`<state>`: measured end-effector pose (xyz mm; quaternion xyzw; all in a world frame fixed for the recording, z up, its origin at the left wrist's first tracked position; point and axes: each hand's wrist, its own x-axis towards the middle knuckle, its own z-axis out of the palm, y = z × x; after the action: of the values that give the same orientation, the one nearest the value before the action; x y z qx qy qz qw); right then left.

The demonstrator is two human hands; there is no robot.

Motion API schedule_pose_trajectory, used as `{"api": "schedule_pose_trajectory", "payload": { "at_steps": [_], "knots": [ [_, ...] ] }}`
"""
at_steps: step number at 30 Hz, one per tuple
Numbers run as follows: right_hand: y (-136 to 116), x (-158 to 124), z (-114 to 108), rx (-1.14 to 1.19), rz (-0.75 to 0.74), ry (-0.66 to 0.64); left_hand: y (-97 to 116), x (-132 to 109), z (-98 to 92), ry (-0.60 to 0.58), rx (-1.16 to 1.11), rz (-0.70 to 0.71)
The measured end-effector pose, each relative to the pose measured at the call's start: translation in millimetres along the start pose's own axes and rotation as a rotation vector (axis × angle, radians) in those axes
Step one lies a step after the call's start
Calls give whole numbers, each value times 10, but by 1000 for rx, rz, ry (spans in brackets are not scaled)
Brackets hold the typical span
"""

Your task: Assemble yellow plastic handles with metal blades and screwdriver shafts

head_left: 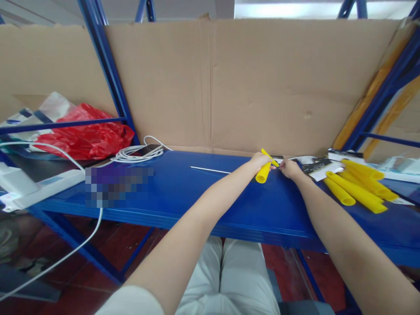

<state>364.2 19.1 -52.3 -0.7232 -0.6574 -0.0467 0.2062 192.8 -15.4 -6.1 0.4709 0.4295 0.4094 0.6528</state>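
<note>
My left hand (259,161) is closed around a short yellow tube (262,174), whose round open end points toward me. A narrow yellow piece (269,156) sticks out past those fingers, slanting toward my right hand; whether it belongs to the tube I cannot tell. Close beside it, my right hand (289,169) is closed in a pinch, and what lies between its fingertips is too small to make out. Left of my hands, a thin metal rod (210,169) lies on the blue table (183,188), its right end hidden behind my left forearm.
Several yellow tubes (357,188) lie at the right beside black-and-white packets (321,168). On the left are a coiled white cable (138,154), a phone (147,150), a red plastic bag (88,135) and a white power strip (49,188). A cardboard panel (262,87) stands behind.
</note>
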Motion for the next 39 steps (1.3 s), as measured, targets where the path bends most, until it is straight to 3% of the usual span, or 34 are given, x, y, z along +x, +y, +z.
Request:
{"api": "schedule_pose_trajectory", "payload": {
  "at_steps": [5, 12, 16, 22, 26, 29, 34, 39],
  "knots": [
    [-5, -21, -63, 141, 150, 143, -7, 155, 188, 61, -41, -87],
    [58, -54, -136, 314, 309, 327, -36, 330, 358, -18, -125, -183],
    [74, -72, -111, 280, 303, 293, -33, 328, 402, -69, -137, -227],
    [97, -64, -170, 126, 238, 104, 41, 257, 327, -108, -75, -247],
    [96, -49, -216, 67, 186, -47, 172, 178, 160, -57, -38, -191],
    [62, -67, -210, 18, 120, -134, 276, 44, -56, 73, -11, -26],
    [-13, -113, -192, -31, 36, -123, 329, -267, -563, 177, 252, 288],
    [-37, -93, -172, -46, -7, -77, 191, -456, -1021, 205, 567, 524]
  ]
}}
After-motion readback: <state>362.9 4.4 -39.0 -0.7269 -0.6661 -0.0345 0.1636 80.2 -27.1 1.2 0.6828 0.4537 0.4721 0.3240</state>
